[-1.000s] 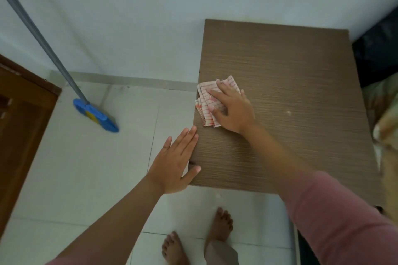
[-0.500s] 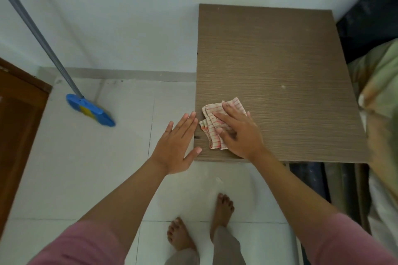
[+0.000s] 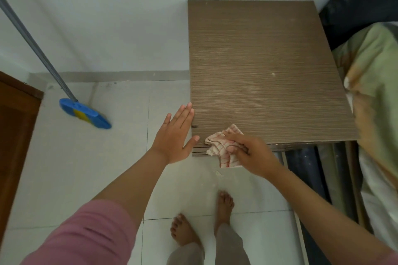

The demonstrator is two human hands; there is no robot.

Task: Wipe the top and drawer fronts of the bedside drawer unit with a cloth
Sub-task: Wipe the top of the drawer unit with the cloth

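The bedside drawer unit (image 3: 262, 71) has a brown wood-grain top and stands against the white wall. Only thin edges of its drawer fronts show below the front lip. A white cloth with red checks (image 3: 221, 148) hangs crumpled over the unit's front left corner. My right hand (image 3: 249, 153) grips the cloth with curled fingers at the front edge. My left hand (image 3: 175, 135) is flat with straight fingers, pressed against the unit's left side near the front corner.
A blue broom head (image 3: 85, 113) with a grey pole leans on the white tiled floor at the left. A brown wooden door (image 3: 13, 146) is at the far left. A bed with green bedding (image 3: 374, 103) borders the unit's right side. Bare feet (image 3: 202, 217) stand below.
My right hand has drawn the cloth from the middle of the left edge toward me, off the top's front edge, and the cloth has bunched up. My left hand stayed at the unit's left side.
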